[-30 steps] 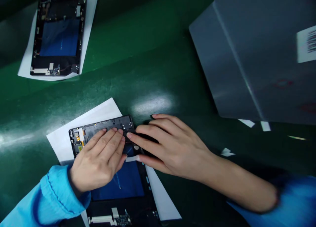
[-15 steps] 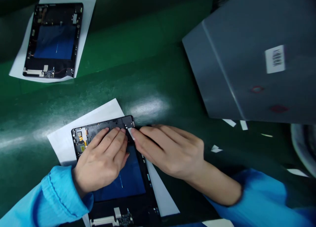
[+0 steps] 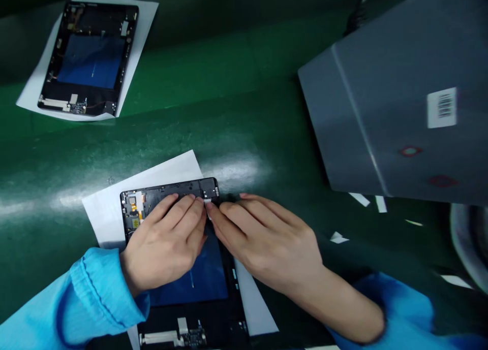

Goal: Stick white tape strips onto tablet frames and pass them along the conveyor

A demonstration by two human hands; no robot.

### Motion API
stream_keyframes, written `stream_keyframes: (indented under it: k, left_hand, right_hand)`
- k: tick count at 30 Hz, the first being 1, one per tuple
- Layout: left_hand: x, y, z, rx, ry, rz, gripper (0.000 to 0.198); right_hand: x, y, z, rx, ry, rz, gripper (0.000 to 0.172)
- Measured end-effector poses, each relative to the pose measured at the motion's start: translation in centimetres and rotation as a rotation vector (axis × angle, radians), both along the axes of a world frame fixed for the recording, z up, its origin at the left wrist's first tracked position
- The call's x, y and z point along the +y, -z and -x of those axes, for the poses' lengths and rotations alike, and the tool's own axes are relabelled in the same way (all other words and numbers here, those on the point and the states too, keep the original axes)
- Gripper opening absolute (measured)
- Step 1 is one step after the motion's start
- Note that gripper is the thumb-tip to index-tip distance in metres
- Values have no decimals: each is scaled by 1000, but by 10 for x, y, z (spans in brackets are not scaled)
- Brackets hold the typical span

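left hand (image 3: 163, 251) flat on a black tablet panel (image 3: 168, 193), fingers together, pressing; right hand (image 3: 267, 243) narrow, fingertips (image 3: 215, 213) on a white tab (image 3: 208, 203) at the panel's edge, pinch unclear; beneath the hands, an opened tablet housing (image 3: 232, 294) with a blue battery (image 3: 206, 284), on white paper (image 3: 110, 208); beyond the hands, a green desk (image 3: 229, 126); further left, a second opened tablet (image 3: 87, 58); further right, a grey sheet (image 3: 366, 121) with a barcode label (image 3: 441, 107)

Black tablet frame (image 3: 168, 190), bright blue sleeves (image 3: 99, 294)

Glossy green workbench (image 3: 229, 126) with pale light glare (image 3: 232, 169)

Two hands (image 3: 163, 251), two open tablets (image 3: 89, 60), two paper sheets (image 3: 102, 208)
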State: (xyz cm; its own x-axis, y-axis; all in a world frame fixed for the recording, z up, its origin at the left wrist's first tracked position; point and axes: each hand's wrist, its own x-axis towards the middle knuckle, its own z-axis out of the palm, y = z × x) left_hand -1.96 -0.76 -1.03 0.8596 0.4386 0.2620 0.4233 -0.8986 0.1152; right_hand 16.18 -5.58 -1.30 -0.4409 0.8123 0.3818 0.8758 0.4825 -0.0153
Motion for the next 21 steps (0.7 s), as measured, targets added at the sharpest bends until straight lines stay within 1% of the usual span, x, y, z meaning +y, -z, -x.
stream_keyframes:
  k: [5, 8, 13, 16, 18, 21]
  left_hand:
    - [1, 1, 0, -4, -6, 2, 27]
    - [0, 1, 0, -9, -5, 8, 26]
    - [0, 0, 1, -13, -7, 5, 28]
    - [3, 0, 2, -14, -7, 4, 29]
    - [3, 2, 1, -12, 3, 4, 30]
    - [0, 2, 0, -15, 20, -4, 28]
  right_hand:
    - [-2, 0, -2, -47, -6, 6, 18]
    - [-2, -3, -1, -64, -3, 20, 19]
    - [-7, -12, 9, -180, 66, 73, 25]
    - [-17, -11, 15, -224, 109, 124, 29]
    - [-25, -8, 16, -214, 140, 162, 33]
    - [-36, -3, 12, -132, 174, 209, 38]
